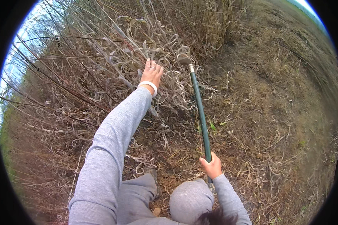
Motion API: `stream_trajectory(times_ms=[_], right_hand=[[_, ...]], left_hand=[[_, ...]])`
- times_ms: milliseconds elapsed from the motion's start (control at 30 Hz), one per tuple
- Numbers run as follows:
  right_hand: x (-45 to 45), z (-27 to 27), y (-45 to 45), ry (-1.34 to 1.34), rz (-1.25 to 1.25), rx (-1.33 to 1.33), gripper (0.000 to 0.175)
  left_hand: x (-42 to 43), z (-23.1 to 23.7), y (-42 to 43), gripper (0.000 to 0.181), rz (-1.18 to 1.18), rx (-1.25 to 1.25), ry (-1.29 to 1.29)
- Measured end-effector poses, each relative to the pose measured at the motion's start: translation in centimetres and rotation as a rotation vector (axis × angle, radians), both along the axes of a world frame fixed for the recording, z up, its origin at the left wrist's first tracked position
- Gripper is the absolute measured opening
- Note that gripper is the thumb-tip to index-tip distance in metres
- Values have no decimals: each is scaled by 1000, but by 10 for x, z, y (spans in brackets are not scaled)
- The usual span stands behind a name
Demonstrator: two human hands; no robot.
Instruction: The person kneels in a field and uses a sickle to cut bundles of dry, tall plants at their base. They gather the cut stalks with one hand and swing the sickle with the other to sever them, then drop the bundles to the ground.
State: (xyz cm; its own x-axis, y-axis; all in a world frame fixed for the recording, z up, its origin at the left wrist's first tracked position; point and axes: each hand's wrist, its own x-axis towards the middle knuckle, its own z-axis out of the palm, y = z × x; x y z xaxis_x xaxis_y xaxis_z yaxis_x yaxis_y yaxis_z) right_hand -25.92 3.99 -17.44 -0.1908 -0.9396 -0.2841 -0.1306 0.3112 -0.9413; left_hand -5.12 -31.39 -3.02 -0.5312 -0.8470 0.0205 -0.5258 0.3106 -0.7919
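My left hand [152, 73], with a ring and a white wristband, reaches into dry stalks with curled leaves [132, 47] at the upper middle. Its fingertips are at the stalks, but whether they grip one cannot be told. Lower right, my right hand [211, 166] is closed around a long-handled tool's green handle [200, 104], near its lower end. The handle runs up and slightly left to a pale metal collar and a brownish head [184, 59], partly among the leaves right of my left hand. The exact kind of head is unclear.
Dense dry brush [59, 92] with long bare stems fills the left and top. Brown ground [270, 92] with flattened dry grass spreads to the right. Below are my grey-clad knees, a shoe [157, 182] and a small stone [156, 211].
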Motion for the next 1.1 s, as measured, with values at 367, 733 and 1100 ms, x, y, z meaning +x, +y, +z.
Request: stream_trajectory(times_ms=[367, 733, 1100], right_hand=[[-33, -2, -84, -382, -344, -16, 15], [33, 8, -138, -495, 237, 152, 18], [17, -24, -37, -201, 278, 249, 23]], left_hand=[[30, -1, 32, 57, -35, 8, 147], [20, 6, 63, 52, -172, 1, 143], [-45, -32, -5, 75, -261, 219, -108]])
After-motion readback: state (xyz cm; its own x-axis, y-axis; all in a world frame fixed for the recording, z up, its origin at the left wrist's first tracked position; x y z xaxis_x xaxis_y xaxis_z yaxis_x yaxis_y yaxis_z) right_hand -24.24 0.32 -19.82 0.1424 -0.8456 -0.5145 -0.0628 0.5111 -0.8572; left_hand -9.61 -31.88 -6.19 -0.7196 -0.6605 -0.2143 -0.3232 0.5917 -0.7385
